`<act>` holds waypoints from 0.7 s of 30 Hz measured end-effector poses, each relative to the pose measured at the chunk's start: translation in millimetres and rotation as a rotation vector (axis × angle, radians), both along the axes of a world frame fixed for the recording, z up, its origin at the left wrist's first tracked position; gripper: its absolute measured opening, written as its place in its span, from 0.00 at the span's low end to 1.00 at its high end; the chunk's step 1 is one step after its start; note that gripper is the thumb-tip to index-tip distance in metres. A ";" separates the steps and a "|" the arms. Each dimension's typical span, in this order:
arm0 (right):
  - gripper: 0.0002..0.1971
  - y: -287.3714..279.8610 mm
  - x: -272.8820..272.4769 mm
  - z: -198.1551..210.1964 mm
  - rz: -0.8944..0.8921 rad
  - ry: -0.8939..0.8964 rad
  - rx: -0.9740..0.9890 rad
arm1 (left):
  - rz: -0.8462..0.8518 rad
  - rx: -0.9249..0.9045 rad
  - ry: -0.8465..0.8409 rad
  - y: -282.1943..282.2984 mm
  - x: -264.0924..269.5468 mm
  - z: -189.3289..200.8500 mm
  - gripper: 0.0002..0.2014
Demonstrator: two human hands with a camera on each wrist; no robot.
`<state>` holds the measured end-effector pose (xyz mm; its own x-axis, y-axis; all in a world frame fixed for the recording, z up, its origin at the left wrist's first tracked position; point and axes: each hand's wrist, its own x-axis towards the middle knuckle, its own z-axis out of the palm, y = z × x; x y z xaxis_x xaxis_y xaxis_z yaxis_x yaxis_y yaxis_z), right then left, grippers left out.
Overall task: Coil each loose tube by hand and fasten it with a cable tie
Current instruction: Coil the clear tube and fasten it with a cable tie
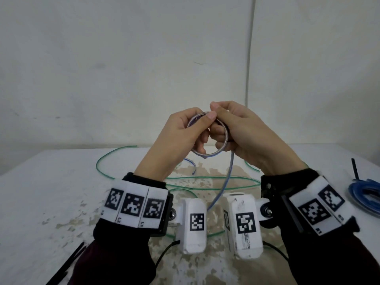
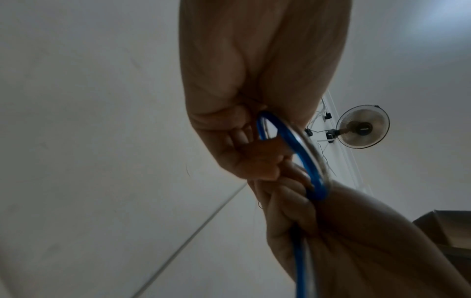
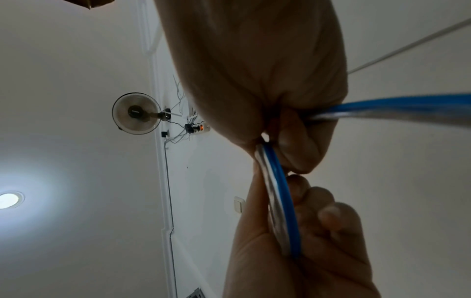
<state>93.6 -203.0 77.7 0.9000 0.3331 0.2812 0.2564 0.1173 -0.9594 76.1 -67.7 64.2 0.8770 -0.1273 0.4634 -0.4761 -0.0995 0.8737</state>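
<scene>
- The coil (image 1: 207,134) is pinched by the left hand (image 1: 181,136) at its left rim, above the table (image 1: 51,182).
- The right hand (image 1: 244,136) is curled round the coil's right side.
- The loose tail (image 1: 226,182) hangs down from the right hand, towards the person.
</scene>
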 end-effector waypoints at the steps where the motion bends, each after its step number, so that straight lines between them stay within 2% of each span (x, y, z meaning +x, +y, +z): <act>1: 0.11 -0.7 1.0 0.4 -0.019 0.021 0.050 | 0.010 -0.016 -0.006 -2.4 0.2 -0.2 0.14; 3: 0.13 -3.3 1.9 3.5 -0.030 0.061 0.133 | 0.033 -0.049 -0.045 -7.7 -0.2 -0.4 0.10; 5: 0.08 -6.6 2.8 6.5 -0.006 0.074 0.158 | 0.100 -0.051 -0.142 -13.2 -0.9 -1.5 0.09; 9: 0.24 -10.7 3.3 8.3 -0.006 0.111 0.177 | 0.180 -0.073 -0.267 -19.3 -2.8 -3.1 0.08; 13: 0.12 -14.9 1.0 8.4 0.069 0.093 0.130 | 0.113 -0.035 -0.231 -15.3 -4.6 0.0 0.07; 17: 0.13 -16.2 -0.3 7.4 0.133 0.097 0.107 | 0.025 0.005 -0.213 -11.2 -6.1 1.5 0.02; 21: 0.17 -13.9 -2.3 8.6 0.092 0.062 0.050 | -0.070 -0.039 -0.118 -11.7 -5.2 -1.4 0.06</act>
<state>91.3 -216.8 86.3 0.8822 0.4024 0.2444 0.1826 0.1860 -0.9654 70.8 -79.4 62.8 0.8056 -0.1660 0.5687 -0.5805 -0.0294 0.8138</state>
